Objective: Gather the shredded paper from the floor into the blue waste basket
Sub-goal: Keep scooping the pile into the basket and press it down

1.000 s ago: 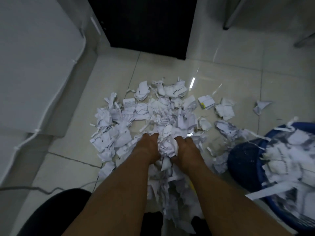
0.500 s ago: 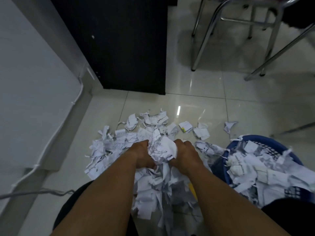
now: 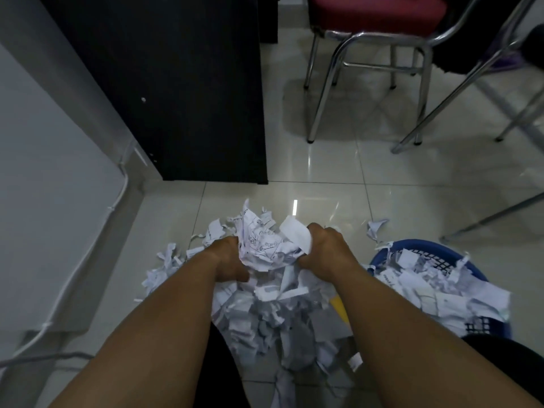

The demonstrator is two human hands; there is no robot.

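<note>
Both hands press a wad of paper point(image 3: 266, 248) between them, above the pile point(image 3: 265, 316) on the floor. The left hand point(image 3: 228, 262) grips it from 9 o'clock, the right hand point(image 3: 325, 250) from 3 o'clock. Their fingers curl into the wad, tips buried. The basket point(image 3: 429, 245), heaped with shreds, stands just beside the pile at its 3 o'clock. A stray scrap point(image 3: 375, 228) lies at the basket's 11 o'clock. Beyond, a black cabinet point(image 3: 191, 98) stands at 11 o'clock, a chair point(image 3: 371, 13) at 1 o'clock.
</note>
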